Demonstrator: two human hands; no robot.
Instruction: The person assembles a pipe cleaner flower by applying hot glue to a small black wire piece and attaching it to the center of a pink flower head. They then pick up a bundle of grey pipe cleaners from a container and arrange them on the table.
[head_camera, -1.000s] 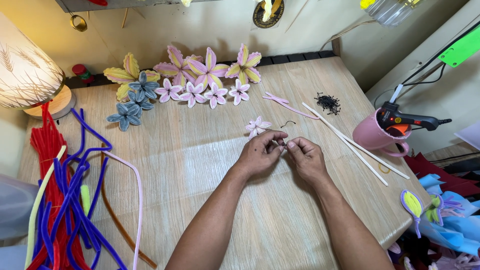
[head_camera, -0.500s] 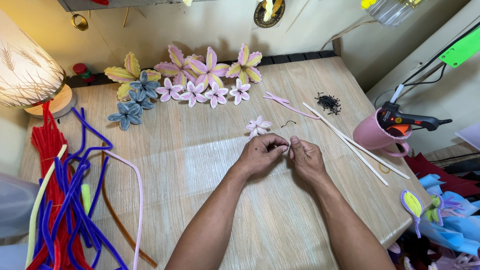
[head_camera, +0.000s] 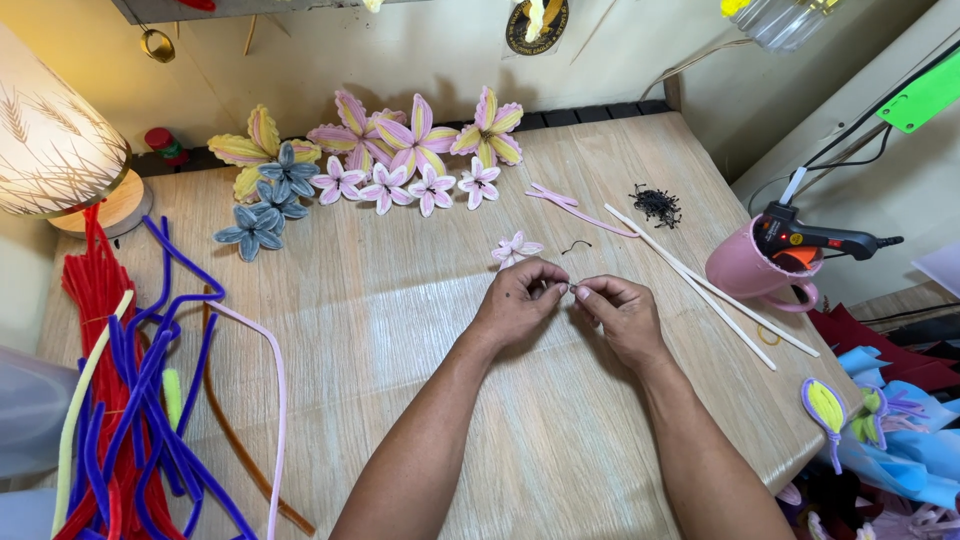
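Pale wood makes the worktop (head_camera: 420, 330) under my arms, and it stands against a cream wall with a lit lamp (head_camera: 50, 140) at the far left corner. My left hand (head_camera: 520, 305) and my right hand (head_camera: 618, 312) meet near the middle of the worktop, and the fingers of both are pinched together on a tiny dark wire piece (head_camera: 571, 289) between them; it is too small to tell its shape. Just behind my left hand lies a small pink flower (head_camera: 516, 249), and a short curled dark wire (head_camera: 575, 245) lies beside it. Further back is a row of pink, yellow and grey-blue flowers (head_camera: 385, 160). At the left lies a heap of red, blue and yellow pipe cleaners (head_camera: 130, 390). At the right are long white sticks (head_camera: 700, 285), a small pile of dark wire bits (head_camera: 657, 204), and a pink mug (head_camera: 745, 270) with a glue gun (head_camera: 815, 238) in it
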